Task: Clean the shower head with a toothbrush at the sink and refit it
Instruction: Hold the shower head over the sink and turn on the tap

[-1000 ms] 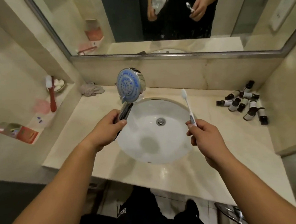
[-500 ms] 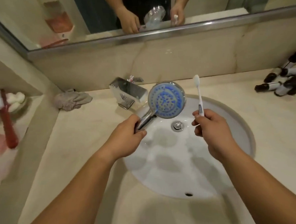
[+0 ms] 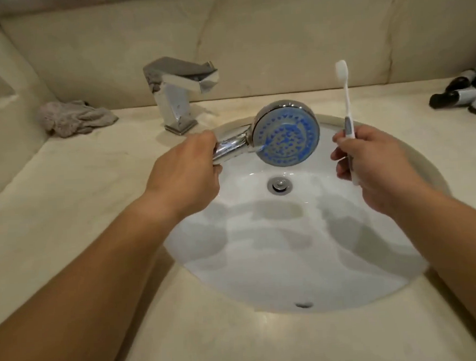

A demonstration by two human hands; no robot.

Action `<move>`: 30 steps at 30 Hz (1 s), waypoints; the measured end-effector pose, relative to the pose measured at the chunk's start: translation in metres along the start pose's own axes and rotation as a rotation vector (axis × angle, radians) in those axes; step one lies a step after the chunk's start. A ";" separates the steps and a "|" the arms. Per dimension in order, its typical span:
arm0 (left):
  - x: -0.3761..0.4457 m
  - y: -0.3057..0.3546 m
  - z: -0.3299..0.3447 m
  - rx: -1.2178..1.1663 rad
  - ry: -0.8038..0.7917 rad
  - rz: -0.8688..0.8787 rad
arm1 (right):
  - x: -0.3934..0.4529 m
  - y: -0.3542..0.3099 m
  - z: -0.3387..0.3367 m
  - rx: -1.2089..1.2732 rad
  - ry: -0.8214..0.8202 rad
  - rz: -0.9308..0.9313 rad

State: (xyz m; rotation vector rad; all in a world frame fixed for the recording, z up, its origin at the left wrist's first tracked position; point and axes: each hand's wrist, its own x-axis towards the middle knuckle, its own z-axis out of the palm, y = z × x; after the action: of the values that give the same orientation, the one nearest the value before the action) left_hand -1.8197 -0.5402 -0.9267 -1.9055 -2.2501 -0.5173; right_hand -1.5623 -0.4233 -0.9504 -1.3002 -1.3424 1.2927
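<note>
My left hand (image 3: 185, 172) grips the chrome handle of the shower head (image 3: 285, 135), whose round blue-nozzled face points toward me above the white sink basin (image 3: 285, 260). My right hand (image 3: 373, 162) holds a white toothbrush (image 3: 346, 97) upright by its handle, bristles at the top, a short gap to the right of the shower head. The brush does not touch the head. The drain plug (image 3: 280, 185) sits just below the shower head.
A square chrome tap (image 3: 178, 92) stands behind the basin at the left. A crumpled grey cloth (image 3: 73, 117) lies on the beige counter (image 3: 67, 217) at the far left. Several small dark bottles (image 3: 464, 92) lie at the right edge.
My view has tilted down and moved closer to the sink, so the mirror is out of sight. The shower head has tipped lower, its handle now nearly level, over the basin.
</note>
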 end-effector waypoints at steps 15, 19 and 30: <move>-0.022 -0.011 0.011 0.090 0.034 -0.003 | -0.038 0.014 -0.005 -0.157 0.067 0.025; -0.026 -0.017 0.007 0.101 0.057 -0.008 | -0.041 0.020 -0.009 -0.295 0.108 -0.016; -0.029 -0.014 0.005 0.216 0.110 -0.005 | -0.045 0.030 -0.018 -0.600 0.128 -0.096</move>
State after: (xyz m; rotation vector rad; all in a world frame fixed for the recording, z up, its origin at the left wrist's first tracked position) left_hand -1.8278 -0.5671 -0.9432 -1.7239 -2.1449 -0.3535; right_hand -1.5361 -0.4683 -0.9741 -1.6565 -1.7486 0.7426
